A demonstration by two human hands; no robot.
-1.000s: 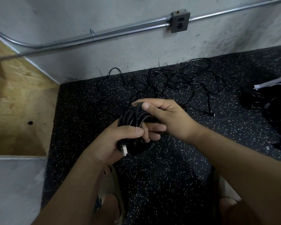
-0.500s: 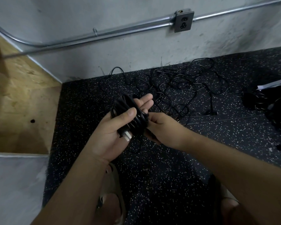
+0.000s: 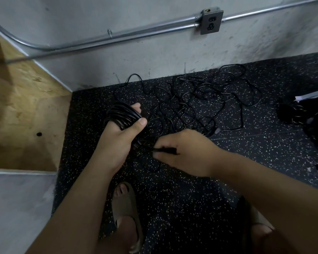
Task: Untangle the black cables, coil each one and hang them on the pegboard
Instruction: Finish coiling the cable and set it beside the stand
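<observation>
The left hand (image 3: 117, 140) has fingers and thumb wrapped round a coiled black cable (image 3: 124, 114), held above the speckled black floor (image 3: 173, 208) near its far left corner. The right hand (image 3: 184, 153), just beside it, pinches a blurred black cable end (image 3: 165, 149) between curled fingertips. A tangle of thin black cables (image 3: 200, 103) lies along the floor's far edge against the grey wall, below a metal outlet box (image 3: 211, 21) and conduit (image 3: 117, 37). A plywood panel (image 3: 26, 116) borders the left edge, dark gear (image 3: 310, 116) sits at the right edge, and a tan sandal (image 3: 125, 204) stands near the front.
</observation>
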